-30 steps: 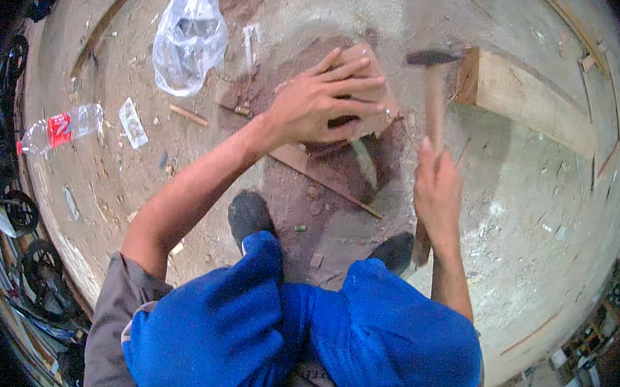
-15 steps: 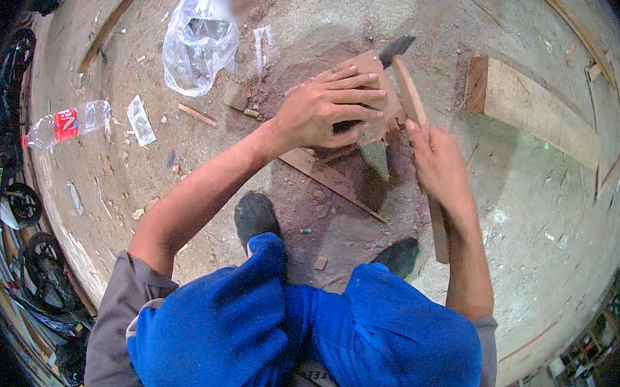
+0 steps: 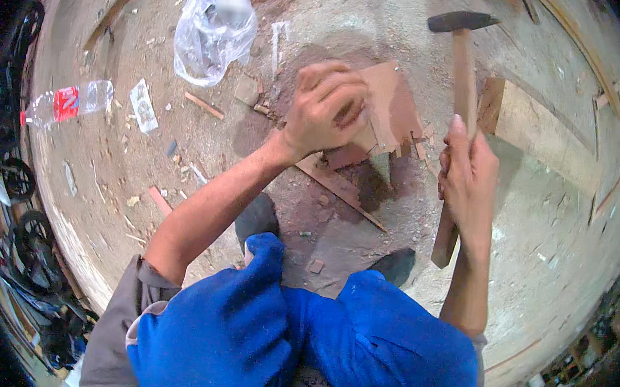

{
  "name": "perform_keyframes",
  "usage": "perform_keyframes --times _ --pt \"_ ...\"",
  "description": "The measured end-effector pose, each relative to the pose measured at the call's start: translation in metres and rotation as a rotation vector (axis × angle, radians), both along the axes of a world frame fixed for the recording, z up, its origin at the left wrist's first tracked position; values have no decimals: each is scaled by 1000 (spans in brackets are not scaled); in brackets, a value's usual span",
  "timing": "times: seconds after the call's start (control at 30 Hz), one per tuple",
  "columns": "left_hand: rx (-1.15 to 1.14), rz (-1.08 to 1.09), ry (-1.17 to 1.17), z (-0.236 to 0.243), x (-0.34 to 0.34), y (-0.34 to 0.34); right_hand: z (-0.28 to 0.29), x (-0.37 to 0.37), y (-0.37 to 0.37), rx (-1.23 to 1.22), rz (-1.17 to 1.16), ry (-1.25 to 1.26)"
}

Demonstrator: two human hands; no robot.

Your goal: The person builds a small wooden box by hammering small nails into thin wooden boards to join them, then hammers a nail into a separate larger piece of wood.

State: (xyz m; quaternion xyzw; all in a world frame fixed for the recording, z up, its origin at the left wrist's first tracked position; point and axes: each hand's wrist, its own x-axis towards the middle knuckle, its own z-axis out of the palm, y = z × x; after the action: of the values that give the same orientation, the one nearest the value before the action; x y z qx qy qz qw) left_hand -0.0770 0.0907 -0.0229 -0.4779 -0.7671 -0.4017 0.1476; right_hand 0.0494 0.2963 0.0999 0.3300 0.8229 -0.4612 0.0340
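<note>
Right hand (image 3: pixel 468 174) wrapped round handle of 1 hammer (image 3: pixel 464 82), fingers pressed together on it; slab (image 3: pixel 395 101) between hands, just right of left hand's (image 3: pixel 328 110) curled fingers, blurred, can't tell if touching slab or pinching anything

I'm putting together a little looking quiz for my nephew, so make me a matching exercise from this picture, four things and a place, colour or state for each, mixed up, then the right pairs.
Things:
1. Hammer
2. Bottle
3. Wooden beam
4. Trousers

Descriptions:
A. Bright blue
B. Lying to the right of the right hand
C. Gripped in the right hand
D. Clear, with a red label

Pairs: 1-C, 2-D, 3-B, 4-A
</note>
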Motion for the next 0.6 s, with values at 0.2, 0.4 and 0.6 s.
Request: perform_keyframes --times 0.2,0.4,0.6 --pt "81 499 -174 -3 9 13 -20 6 -18 265 292 78" --pt "63 481 -494 -14 5 7 -24 4 -41 205 61 222" --pt "76 504 -520 -14 11 4 -24 15 -55 296 259 78"
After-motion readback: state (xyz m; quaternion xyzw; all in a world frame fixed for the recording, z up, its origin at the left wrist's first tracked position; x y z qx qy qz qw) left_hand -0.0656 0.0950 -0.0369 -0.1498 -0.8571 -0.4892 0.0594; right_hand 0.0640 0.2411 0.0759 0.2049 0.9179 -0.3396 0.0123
